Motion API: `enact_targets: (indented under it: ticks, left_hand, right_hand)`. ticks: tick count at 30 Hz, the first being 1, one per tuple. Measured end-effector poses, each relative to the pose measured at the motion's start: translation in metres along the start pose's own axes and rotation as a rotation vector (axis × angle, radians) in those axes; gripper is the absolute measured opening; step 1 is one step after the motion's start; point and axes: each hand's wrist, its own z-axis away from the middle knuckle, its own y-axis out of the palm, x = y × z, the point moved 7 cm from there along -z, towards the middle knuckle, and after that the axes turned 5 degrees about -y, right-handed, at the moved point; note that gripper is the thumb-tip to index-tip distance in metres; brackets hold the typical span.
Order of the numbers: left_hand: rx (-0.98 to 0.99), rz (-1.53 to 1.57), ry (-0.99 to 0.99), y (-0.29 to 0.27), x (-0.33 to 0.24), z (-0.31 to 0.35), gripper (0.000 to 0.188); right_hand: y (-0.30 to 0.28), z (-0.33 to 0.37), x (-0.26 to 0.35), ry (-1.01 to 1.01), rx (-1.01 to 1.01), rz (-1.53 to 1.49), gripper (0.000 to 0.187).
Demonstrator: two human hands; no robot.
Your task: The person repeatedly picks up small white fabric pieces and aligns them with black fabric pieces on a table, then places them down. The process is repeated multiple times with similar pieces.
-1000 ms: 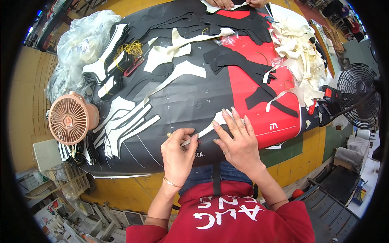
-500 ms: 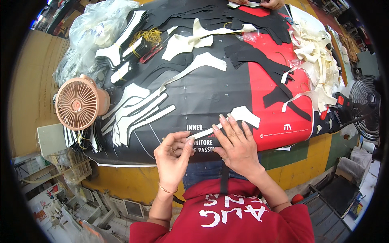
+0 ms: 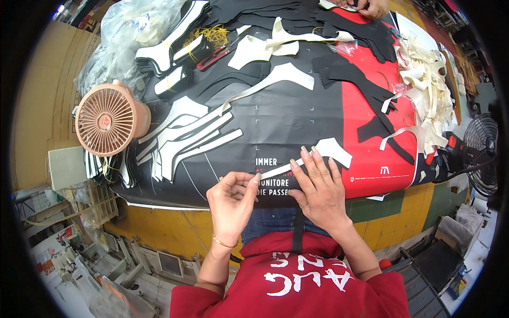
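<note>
A narrow white fabric piece (image 3: 335, 151) with a flared right end lies along the near part of the table. My left hand (image 3: 232, 204) pinches its thin left tip between thumb and fingers. My right hand (image 3: 320, 186) lies over the middle of the piece, fingers stretched out and pressing it flat, hiding part of it. To the left, several similar white pieces with black undersides (image 3: 183, 151) overlap in a loose fan. Farther off, a longer white piece (image 3: 286, 75) rests alone on the black sheet.
A pink fan (image 3: 106, 122) stands at the left, below a clear plastic bag (image 3: 132, 32). Banded stacks (image 3: 172, 82) and scissors with red handles (image 3: 212, 59) lie beyond. Black pieces (image 3: 352, 87) and a cream scrap heap (image 3: 424, 74) are at right. Another person's hands (image 3: 368, 7) show at the far edge.
The whole view has shifted slightly, so the table's things appear a little farther right. Both hands keep nearly the same places on the white piece.
</note>
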Motion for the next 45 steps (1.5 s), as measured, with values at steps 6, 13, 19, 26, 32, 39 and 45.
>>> enact_targets:
  ticks: [6,13,19,26,32,39,45]
  left_hand:
    - [-0.069,-0.075,0.067,0.001,-0.006,0.001,0.014]
    - [-0.073,-0.09,0.06,0.0,-0.005,0.001,0.012]
    - [-0.083,-0.126,0.106,0.0,-0.007,0.002,0.011]
    - [-0.095,-0.145,0.195,0.001,-0.01,0.003,0.011]
    - [-0.12,-0.161,0.217,0.0,-0.009,0.005,0.011]
    - [-0.137,-0.17,0.253,-0.001,-0.009,0.007,0.01]
    - [-0.273,-0.408,0.317,-0.011,-0.011,0.02,0.023]
  right_hand:
    - [0.001,0.0,-0.001,-0.006,0.002,0.011,0.055]
    - [0.002,0.0,0.0,0.001,0.015,0.022,0.054]
    - [0.001,-0.001,0.001,0.01,0.026,0.015,0.054]
    - [0.002,-0.003,0.006,0.008,0.088,0.006,0.056]
    - [-0.001,-0.006,0.009,-0.003,0.082,0.016,0.052]
    - [0.0,-0.006,0.009,0.007,0.085,-0.011,0.051]
    - [-0.001,-0.006,0.011,-0.01,0.086,0.027,0.054]
